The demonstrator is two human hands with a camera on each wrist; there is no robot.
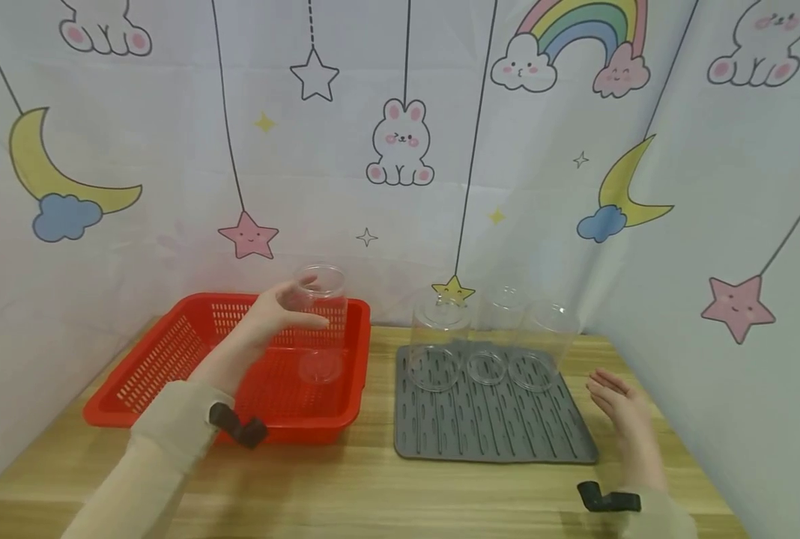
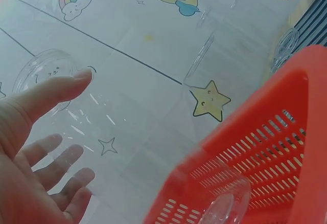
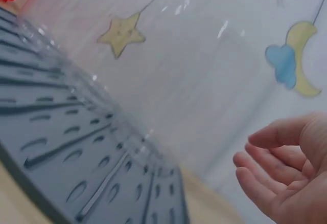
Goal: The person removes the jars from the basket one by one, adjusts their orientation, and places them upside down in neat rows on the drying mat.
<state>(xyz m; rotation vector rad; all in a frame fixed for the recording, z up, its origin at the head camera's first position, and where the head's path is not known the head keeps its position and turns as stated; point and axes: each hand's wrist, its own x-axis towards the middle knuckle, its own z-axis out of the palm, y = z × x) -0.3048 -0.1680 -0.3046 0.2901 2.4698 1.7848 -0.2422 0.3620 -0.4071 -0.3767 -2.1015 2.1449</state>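
My left hand (image 1: 273,311) grips a tall clear cup (image 1: 322,333) from its left side, thumb in front and the other fingers behind it. The cup is upright, and its lower end overlaps the inside of the red basket (image 1: 342,432) in the head view. In the left wrist view, its round base (image 2: 222,208) shows against the slotted basket wall. Three more clear cups stand on a grey ridged mat (image 1: 494,442): one on the left (image 1: 438,337), one in the middle (image 1: 497,329) and one on the right (image 1: 544,340). Beside the mat's right edge, my right hand (image 1: 619,404) holds nothing, its fingers loosely bent.
Basket and mat sit side by side on a wooden table (image 1: 413,494). A pale curtain (image 1: 346,187) printed with stars, moons and rabbits hangs behind the table and along both sides.
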